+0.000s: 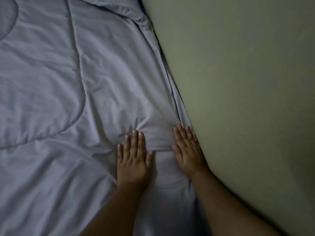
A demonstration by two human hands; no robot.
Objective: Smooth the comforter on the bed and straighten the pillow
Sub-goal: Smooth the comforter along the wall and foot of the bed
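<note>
A pale grey-blue quilted comforter (71, 92) covers the bed, creased in long folds and bunched along its right edge. My left hand (134, 157) lies flat on it, palm down, fingers together. My right hand (187, 150) also presses flat, right at the comforter's edge where it meets the wall. A small ridge of fabric rises between the two hands. No pillow is in view.
A plain greenish wall (247, 82) runs diagonally along the right side, tight against the bed. The comforter's edge is tucked and crumpled into that gap (144, 24). The light is dim.
</note>
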